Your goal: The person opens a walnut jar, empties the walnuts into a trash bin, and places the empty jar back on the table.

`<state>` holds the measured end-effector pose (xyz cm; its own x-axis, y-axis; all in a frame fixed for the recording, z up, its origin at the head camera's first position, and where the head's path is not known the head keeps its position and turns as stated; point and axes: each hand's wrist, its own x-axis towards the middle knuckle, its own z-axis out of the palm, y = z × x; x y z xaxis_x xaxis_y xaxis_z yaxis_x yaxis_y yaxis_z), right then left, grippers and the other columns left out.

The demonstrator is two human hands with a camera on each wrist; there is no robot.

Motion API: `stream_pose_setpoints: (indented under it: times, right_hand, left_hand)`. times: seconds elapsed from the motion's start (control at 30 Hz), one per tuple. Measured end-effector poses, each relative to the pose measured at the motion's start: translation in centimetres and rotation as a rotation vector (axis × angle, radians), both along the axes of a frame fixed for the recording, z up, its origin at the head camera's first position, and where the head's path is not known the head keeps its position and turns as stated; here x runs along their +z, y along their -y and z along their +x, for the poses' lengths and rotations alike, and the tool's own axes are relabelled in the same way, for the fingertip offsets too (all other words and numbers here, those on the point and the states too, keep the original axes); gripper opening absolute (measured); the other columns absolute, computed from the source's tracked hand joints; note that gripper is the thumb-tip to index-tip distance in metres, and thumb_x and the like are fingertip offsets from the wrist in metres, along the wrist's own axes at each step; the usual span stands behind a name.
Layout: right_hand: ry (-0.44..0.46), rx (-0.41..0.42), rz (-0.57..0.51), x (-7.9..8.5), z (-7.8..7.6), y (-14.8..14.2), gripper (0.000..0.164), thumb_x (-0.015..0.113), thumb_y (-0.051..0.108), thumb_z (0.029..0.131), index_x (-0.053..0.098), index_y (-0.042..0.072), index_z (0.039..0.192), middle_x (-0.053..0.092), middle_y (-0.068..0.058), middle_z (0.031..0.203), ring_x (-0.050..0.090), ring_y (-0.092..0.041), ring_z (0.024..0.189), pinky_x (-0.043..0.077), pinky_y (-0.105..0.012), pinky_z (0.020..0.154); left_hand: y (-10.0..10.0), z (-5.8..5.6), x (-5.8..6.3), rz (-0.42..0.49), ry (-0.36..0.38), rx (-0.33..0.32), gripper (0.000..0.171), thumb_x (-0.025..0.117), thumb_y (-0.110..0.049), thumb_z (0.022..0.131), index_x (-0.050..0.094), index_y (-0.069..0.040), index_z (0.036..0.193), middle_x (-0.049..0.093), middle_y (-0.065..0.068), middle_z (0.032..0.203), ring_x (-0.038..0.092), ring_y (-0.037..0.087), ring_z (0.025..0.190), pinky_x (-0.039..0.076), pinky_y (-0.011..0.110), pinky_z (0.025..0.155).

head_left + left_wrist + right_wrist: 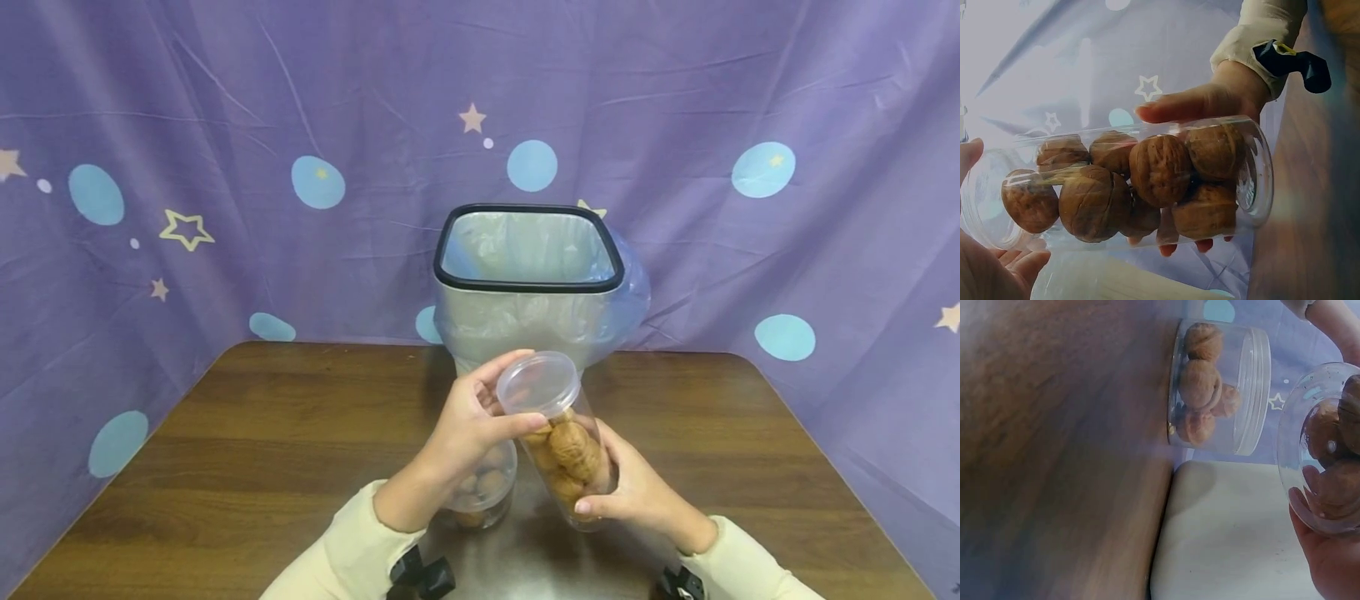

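Fingers (519,427) of the left hand (467,418) grip the lid (542,385) of a tall clear jar (573,450), thumb on the near side; this is the head view. The right hand (637,493) grasps the same jar lower down, its thumb at the front near the base. The jar leans, its top toward the left, and shows walnuts (573,447) inside. Just left of it, partly hidden by the left forearm, a short jar (491,487) stands on the brown worktop (300,417). Beyond both jars, at the back of the worktop, is a bin with a black rim (528,287) and a bluish bag (632,292) bulging at its right. A purple curtain (375,92) with blue circles and stars hangs behind. Both sleeves (348,542) are cream.

In the left wrist view, the tall jar lies across the picture between the two hands, about eight walnuts visible through its wall. The right hand's thumb is on one side, its fingertips on the other.

In the right wrist view, turned sideways, the tall jar's round base is at the right, off the worktop, with the right hand around it. The short jar holds several walnuts; the white bin (1235,534) is near it.
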<state>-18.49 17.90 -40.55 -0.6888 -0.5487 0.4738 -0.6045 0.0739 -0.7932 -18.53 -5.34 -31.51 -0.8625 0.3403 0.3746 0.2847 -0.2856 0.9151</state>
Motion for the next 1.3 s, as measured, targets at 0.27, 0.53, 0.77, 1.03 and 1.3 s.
stream_pose_setpoints:
  times: [0.27, 0.53, 0.77, 1.03, 1.3]
  right_hand:
    - [-0.047, -0.036, 0.023, 0.9, 0.0, -0.3, 0.086, 0.081, 0.008, 0.064, 0.038, 0.006, 0.139, 0.054, -0.003, 0.13, 0.054, -0.013, 0.113, 0.041, -0.022, 0.098]
    - [-0.112, -0.145, 0.084, 1.9, 0.2, -1.0, 0.082, 0.085, 0.01, 0.06, 0.045, 0.002, 0.132, 0.063, -0.004, 0.116, 0.059, -0.009, 0.101, 0.047, -0.022, 0.087]
    - [-0.16, -0.19, 0.081, 2.4, 0.0, -1.3, 0.082, 0.087, 0.009, 0.056, 0.049, -0.002, 0.128, 0.065, -0.003, 0.112, 0.06, -0.007, 0.097, 0.048, -0.019, 0.084]
    - [-0.176, -0.205, 0.077, 2.7, -0.2, -1.4, 0.082, 0.088, 0.009, 0.054, 0.051, -0.003, 0.127, 0.065, -0.001, 0.111, 0.06, -0.006, 0.096, 0.048, -0.017, 0.083]
    - [-0.207, -0.198, 0.089, 2.9, -0.5, -1.5, 0.084, 0.089, 0.011, 0.053, 0.052, -0.003, 0.127, 0.064, -0.01, 0.115, 0.058, -0.006, 0.1, 0.045, -0.015, 0.086]
  left_hand:
    - [0.4, 0.2, -0.3, 0.034, -0.018, -0.027, 0.079, 0.084, -0.021, 0.069, 0.047, 0.002, 0.134, 0.056, 0.017, 0.127, 0.056, 0.018, 0.112, 0.048, 0.027, 0.093]
    - [1.0, 0.1, -0.8, 0.013, -0.04, -0.015, 0.084, 0.084, -0.026, 0.068, 0.044, 0.003, 0.136, 0.053, 0.018, 0.132, 0.054, 0.018, 0.115, 0.045, 0.028, 0.097]
    - [1.6, -0.1, -0.8, -0.01, -0.134, -0.039, 0.083, 0.082, -0.027, 0.072, 0.042, 0.008, 0.135, 0.05, 0.024, 0.133, 0.053, 0.019, 0.117, 0.045, 0.029, 0.097]
    - [2.2, -0.4, -0.8, -0.059, -0.152, -0.052, 0.082, 0.082, -0.024, 0.072, 0.041, 0.006, 0.136, 0.051, 0.024, 0.131, 0.055, 0.017, 0.113, 0.047, 0.03, 0.095]
    - [2.9, -0.6, -0.5, -0.151, -0.203, -0.068, 0.088, 0.083, -0.028, 0.071, 0.038, 0.001, 0.14, 0.047, 0.021, 0.138, 0.053, 0.021, 0.12, 0.046, 0.031, 0.097]
